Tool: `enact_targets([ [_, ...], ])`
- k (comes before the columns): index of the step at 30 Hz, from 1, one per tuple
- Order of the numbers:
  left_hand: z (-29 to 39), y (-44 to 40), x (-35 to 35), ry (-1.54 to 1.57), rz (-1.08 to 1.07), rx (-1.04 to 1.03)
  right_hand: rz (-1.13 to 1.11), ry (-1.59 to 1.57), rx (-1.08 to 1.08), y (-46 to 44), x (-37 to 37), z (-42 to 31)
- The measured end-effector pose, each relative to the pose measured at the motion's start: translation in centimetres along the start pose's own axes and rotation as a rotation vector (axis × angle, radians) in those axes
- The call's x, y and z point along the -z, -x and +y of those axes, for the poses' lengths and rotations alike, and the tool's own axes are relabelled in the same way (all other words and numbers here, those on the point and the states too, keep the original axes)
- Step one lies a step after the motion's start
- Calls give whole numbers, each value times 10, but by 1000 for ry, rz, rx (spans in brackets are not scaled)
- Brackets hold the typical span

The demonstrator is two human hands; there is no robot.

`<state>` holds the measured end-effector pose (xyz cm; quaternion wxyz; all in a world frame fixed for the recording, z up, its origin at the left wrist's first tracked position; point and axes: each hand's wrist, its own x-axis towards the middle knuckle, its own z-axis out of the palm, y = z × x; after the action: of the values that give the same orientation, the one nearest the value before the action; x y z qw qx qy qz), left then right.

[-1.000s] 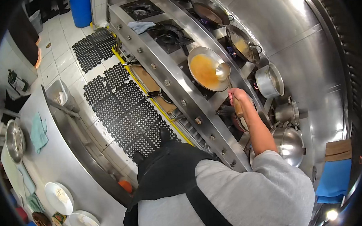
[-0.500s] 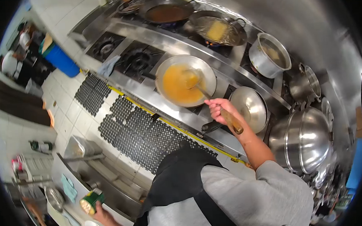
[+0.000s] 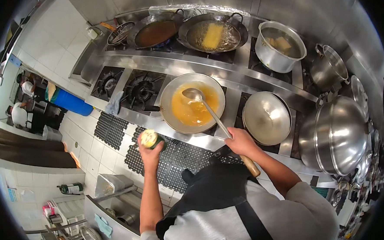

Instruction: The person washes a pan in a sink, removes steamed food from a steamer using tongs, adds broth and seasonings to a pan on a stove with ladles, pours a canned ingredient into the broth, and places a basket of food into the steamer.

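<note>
My right hand (image 3: 242, 142) is closed around the handle of a ladle (image 3: 193, 94) with a metal bowl and a wooden grip end. The ladle's bowl is over the orange-yellow liquid (image 3: 197, 113) in a wide metal wok (image 3: 169, 119) on the front burners. My left hand (image 3: 150, 155) grips a dark green can (image 3: 150, 138) with a pale yellow and white top, held left of the wok over the floor mat. Whether that top is the contents or a lid I cannot tell. A second wok (image 3: 266, 118) with a little cloudy liquid sits right of the ladle.
On the back burners stand a wok of brown liquid (image 3: 156, 33), a wok of bubbling oil with a yellow block (image 3: 213, 36), and a pot (image 3: 279, 50) with pale pieces. A large domed steel vessel (image 3: 332, 136) is at right. Two people (image 3: 21, 103) are far left, near a blue barrel (image 3: 71, 101).
My left hand has brought the green can from the counter at lower left up beside the wok. The ladle's bowl has lifted from the liquid. The head view has turned.
</note>
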<state>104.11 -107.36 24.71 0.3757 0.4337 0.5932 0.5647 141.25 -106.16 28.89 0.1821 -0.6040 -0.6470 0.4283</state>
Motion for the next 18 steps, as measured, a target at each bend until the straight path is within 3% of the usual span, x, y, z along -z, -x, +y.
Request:
enact_targets([
  [4, 1, -44, -45, 13, -164, -51, 67, 51, 77, 24, 9, -24],
  [10, 4, -95, -94, -526, -266, -184, 40, -22, 21, 45, 9, -37],
  [16, -22, -126, -123, -850, -354, -156, 49, -83, 9, 46, 8, -32],
  [18, -15, -129, -133, -1000, -400, -56, 60, -28, 2, 42, 9, -29],
])
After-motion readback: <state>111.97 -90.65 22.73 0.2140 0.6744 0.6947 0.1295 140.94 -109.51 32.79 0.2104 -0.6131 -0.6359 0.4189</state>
